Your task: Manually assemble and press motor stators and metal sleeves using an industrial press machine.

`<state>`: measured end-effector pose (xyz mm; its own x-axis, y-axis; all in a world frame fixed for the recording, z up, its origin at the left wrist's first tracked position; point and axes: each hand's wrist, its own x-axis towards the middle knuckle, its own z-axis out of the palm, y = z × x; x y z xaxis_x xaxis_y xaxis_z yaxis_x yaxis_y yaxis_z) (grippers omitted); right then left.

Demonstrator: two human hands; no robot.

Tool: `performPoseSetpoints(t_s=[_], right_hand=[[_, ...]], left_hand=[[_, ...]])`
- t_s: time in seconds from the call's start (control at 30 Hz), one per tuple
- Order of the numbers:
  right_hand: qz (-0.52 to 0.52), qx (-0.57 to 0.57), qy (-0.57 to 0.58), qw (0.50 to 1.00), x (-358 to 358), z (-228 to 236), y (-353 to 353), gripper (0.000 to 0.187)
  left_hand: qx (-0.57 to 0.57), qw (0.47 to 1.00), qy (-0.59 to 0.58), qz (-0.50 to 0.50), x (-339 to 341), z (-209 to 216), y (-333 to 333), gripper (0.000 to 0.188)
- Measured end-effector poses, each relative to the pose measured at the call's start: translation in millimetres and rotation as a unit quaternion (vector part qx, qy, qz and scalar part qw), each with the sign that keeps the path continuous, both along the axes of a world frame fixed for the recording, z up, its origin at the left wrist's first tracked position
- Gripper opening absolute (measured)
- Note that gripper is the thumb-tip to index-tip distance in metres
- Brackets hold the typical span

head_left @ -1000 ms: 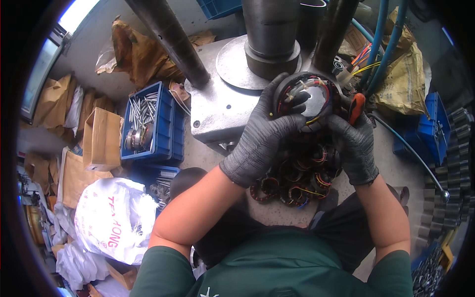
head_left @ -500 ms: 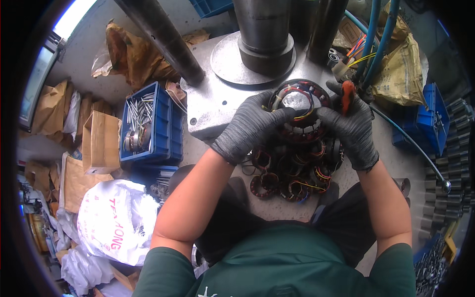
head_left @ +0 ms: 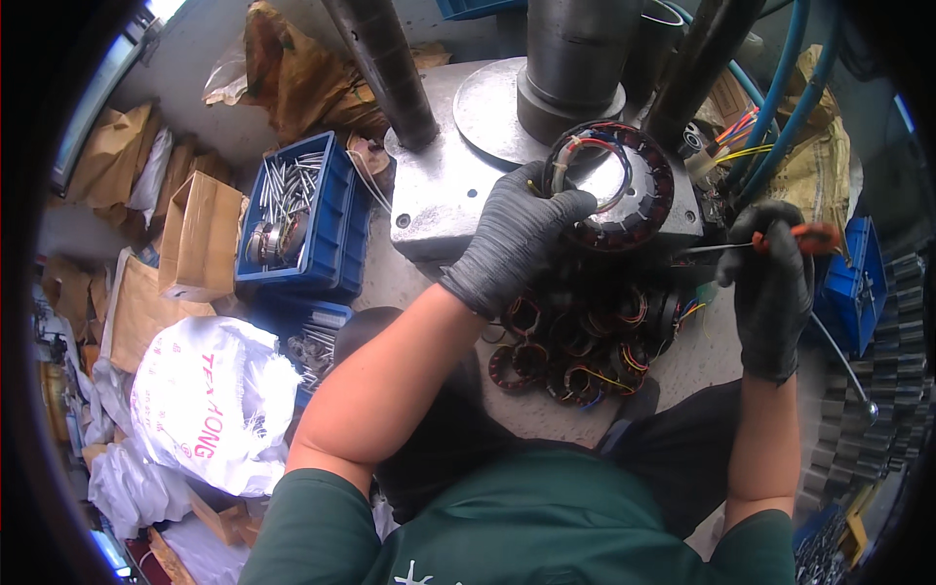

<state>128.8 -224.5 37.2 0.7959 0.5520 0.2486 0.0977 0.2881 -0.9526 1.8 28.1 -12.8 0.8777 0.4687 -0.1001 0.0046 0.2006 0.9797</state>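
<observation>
Left hand (head_left: 517,239): gloved fingers grasping the wound stator (head_left: 616,190) lying on the press plate (head_left: 439,200).
Right hand (head_left: 775,283): clenched around an orange-handled screwdriver (head_left: 756,241) (tip pointing at the stator).
Below: stator pile (head_left: 585,336).

A grey metal press base (head_left: 439,200) carried a round steel disc (head_left: 487,107) and, just right of that disc, a wound stator ring (head_left: 639,210). Below the base, a heap of smaller stators (head_left: 575,336) lay on what seemed a pale concrete surface (head_left: 682,366).
</observation>
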Motion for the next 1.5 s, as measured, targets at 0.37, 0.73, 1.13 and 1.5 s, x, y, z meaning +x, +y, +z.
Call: performPoseSetpoints(t_s=[0.37, 0.73, 1.13, 1.5], right_hand=[[0.149, 0.053, -0.123, 0.98, -22, -13, 15, 0.024], [0.159, 0.06, -0.081, 0.982, -16, -20, 10, 0.031], [0.173, 0.083, -0.055, 0.98, -11, -25, 10, 0.032], [0.182, 0.084, -0.047, 0.979, -12, -26, 13, 0.031]], left_hand=[[-0.086, 0.996, -0.018, -0.014, -2, 13, -7, 0.029], [-0.107, 0.994, -0.022, -0.003, -3, 13, -10, 0.029], [-0.083, 0.996, 0.014, -0.018, -3, 11, -8, 0.029], [-0.008, 1.0, -0.002, -0.005, -3, 11, -6, 0.028]])
